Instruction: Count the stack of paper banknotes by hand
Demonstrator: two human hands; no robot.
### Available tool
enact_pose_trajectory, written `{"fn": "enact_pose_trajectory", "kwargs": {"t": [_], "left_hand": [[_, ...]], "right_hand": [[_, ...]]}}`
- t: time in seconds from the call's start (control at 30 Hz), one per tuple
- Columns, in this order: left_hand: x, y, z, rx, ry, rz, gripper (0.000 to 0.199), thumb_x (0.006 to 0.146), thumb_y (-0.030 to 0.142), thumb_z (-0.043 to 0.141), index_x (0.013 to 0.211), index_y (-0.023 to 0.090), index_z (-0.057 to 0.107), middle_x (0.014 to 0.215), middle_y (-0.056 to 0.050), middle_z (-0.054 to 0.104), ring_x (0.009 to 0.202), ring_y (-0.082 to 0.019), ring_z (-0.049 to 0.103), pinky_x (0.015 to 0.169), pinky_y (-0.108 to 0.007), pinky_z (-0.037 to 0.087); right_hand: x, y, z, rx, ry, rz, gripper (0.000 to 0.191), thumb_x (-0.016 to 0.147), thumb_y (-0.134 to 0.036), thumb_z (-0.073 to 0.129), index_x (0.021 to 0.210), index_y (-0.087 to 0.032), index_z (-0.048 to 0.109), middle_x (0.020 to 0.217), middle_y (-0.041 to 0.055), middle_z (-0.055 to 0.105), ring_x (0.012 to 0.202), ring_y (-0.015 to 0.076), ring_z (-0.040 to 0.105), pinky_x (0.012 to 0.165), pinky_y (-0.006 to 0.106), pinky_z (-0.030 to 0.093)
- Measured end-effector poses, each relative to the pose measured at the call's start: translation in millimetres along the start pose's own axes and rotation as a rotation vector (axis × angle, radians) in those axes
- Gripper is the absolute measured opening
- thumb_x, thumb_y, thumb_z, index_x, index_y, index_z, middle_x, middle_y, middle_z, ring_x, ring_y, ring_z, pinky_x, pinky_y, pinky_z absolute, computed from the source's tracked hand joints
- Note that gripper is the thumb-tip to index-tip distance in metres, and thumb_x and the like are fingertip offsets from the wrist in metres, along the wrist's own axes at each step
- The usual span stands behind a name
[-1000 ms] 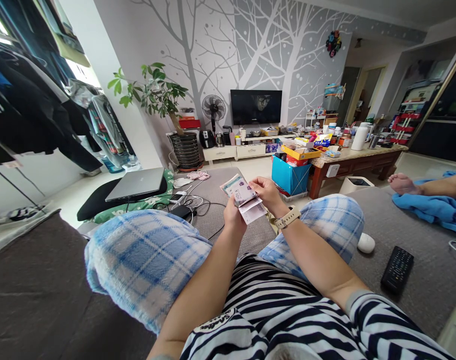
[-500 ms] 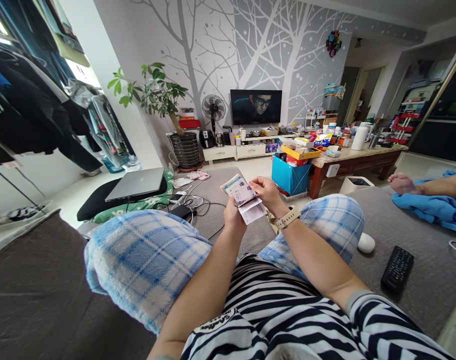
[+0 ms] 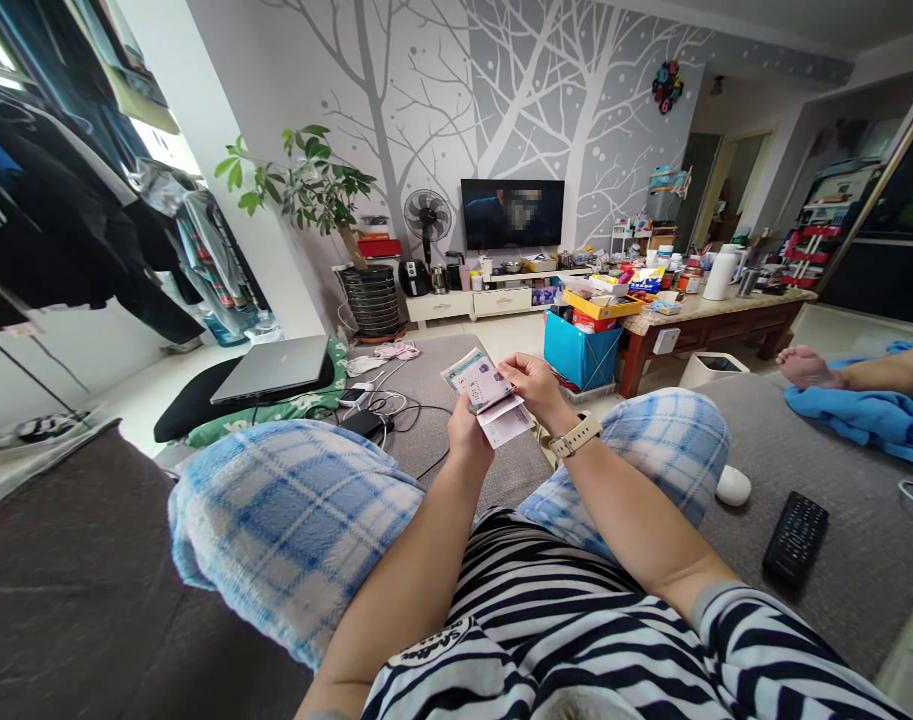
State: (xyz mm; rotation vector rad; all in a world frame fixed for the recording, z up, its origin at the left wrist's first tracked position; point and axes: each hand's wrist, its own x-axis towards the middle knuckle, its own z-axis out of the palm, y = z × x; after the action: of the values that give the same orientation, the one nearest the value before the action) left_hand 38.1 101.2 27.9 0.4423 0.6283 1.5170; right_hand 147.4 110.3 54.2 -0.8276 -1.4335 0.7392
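Note:
In front of my lap, a small stack of banknotes [image 3: 477, 384] fans out, pale with purple and teal print. My left hand [image 3: 468, 432] is closed on the lower left of the stack, thumb on top. With fingers pinched at the upper right edge, my right hand [image 3: 532, 384] grips the same banknotes. One whitish note hangs down between the two hands. A beige watch [image 3: 576, 438] is around my right wrist. The fine print is too small to read.
A laptop [image 3: 272, 368] lies on a cushion to the left, beside tangled cables [image 3: 396, 405]. Right of my knee are a white mouse [image 3: 733, 487] and a black remote [image 3: 796, 538]. Another person's foot [image 3: 801, 366] rests farther right. A blue box [image 3: 580, 352] stands by the cluttered table.
Both hands and the banknotes keep practically the same position. Only the picture on the television looks different.

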Motion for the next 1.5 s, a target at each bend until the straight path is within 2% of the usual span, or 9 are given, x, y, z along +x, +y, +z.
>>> {"fn": "enact_pose_trajectory", "kwargs": {"t": [0.17, 0.4, 0.53, 0.63, 0.73, 0.97, 1.2, 1.5], "left_hand": [[1, -1, -0.2, -0.018, -0.009, -0.003, 0.018, 0.086, 0.020, 0.058, 0.098, 0.016, 0.070, 0.088, -0.008, 0.074, 0.088, -0.024, 0.071, 0.081, -0.035, 0.057], [2, 0, -1.9, -0.074, -0.010, -0.036, 0.025, 0.092, 0.025, 0.053, 0.109, 0.014, 0.069, 0.094, -0.009, 0.075, 0.083, -0.022, 0.072, 0.081, -0.032, 0.056], [2, -1, -1.8, -0.076, -0.020, -0.043, 0.028, 0.089, 0.026, 0.058, 0.112, 0.014, 0.068, 0.095, -0.010, 0.075, 0.084, -0.024, 0.072, 0.084, -0.035, 0.056], [3, -2, -2.6, -0.064, -0.098, -0.034, 0.030, 0.082, 0.021, 0.063, 0.110, 0.013, 0.069, 0.092, -0.010, 0.075, 0.083, -0.025, 0.073, 0.085, -0.038, 0.056], [3, -3, -5.4, -0.036, -0.143, -0.030, 0.032, 0.076, 0.017, 0.067, 0.108, 0.011, 0.069, 0.090, -0.011, 0.075, 0.079, -0.025, 0.072, 0.082, -0.038, 0.057], [2, -1, -9.0, 0.015, -0.084, -0.034, 0.032, 0.075, 0.015, 0.068, 0.107, 0.010, 0.066, 0.086, -0.009, 0.073, 0.075, -0.023, 0.071, 0.079, -0.038, 0.058], [-1, 1, 0.4, -0.075, -0.014, -0.027, 0.024, 0.091, 0.023, 0.055, 0.107, 0.012, 0.068, 0.093, -0.010, 0.075, 0.093, -0.027, 0.072, 0.086, -0.039, 0.057], [2, 0, 1.3, -0.046, -0.014, 0.011, 0.022, 0.093, 0.021, 0.051, 0.102, 0.013, 0.070, 0.085, -0.007, 0.075, 0.085, -0.023, 0.072, 0.084, -0.035, 0.057]], "right_hand": [[-1, -2, 0, 0.003, -0.008, -0.004, 0.032, 0.075, -0.050, 0.064, 0.068, -0.020, 0.059, 0.068, 0.0005, 0.061, 0.065, 0.0152, 0.053, 0.060, 0.027, 0.042], [-2, -3, 1, 0.052, -0.060, 0.064, 0.038, 0.079, -0.054, 0.062, 0.062, -0.021, 0.056, 0.049, -0.0022, 0.053, 0.049, 0.0131, 0.046, 0.055, 0.028, 0.039], [0, 4, -1, -0.001, 0.021, 0.046, 0.035, 0.073, -0.051, 0.071, 0.064, -0.021, 0.054, 0.055, -0.0034, 0.053, 0.055, 0.0130, 0.047, 0.056, 0.027, 0.039], [3, 10, -2, -0.034, 0.104, 0.059, 0.034, 0.070, -0.049, 0.072, 0.066, -0.021, 0.052, 0.060, -0.0039, 0.053, 0.059, 0.0129, 0.047, 0.058, 0.027, 0.039], [4, 13, -2, -0.068, 0.133, 0.087, 0.035, 0.070, -0.050, 0.070, 0.065, -0.021, 0.051, 0.062, -0.0034, 0.053, 0.060, 0.0132, 0.047, 0.058, 0.027, 0.038], [4, 14, -5, -0.151, 0.123, 0.078, 0.029, 0.073, -0.044, 0.064, 0.061, -0.020, 0.055, 0.063, -0.0005, 0.057, 0.063, 0.0149, 0.050, 0.060, 0.028, 0.038], [4, 14, -4, -0.123, 0.108, 0.067, 0.027, 0.073, -0.044, 0.064, 0.063, -0.020, 0.057, 0.065, 0.0005, 0.061, 0.064, 0.0156, 0.052, 0.060, 0.028, 0.039], [3, 9, -3, -0.054, 0.054, 0.053, 0.027, 0.072, -0.045, 0.064, 0.067, -0.019, 0.062, 0.069, 0.0023, 0.065, 0.065, 0.0161, 0.055, 0.060, 0.028, 0.042]]}}
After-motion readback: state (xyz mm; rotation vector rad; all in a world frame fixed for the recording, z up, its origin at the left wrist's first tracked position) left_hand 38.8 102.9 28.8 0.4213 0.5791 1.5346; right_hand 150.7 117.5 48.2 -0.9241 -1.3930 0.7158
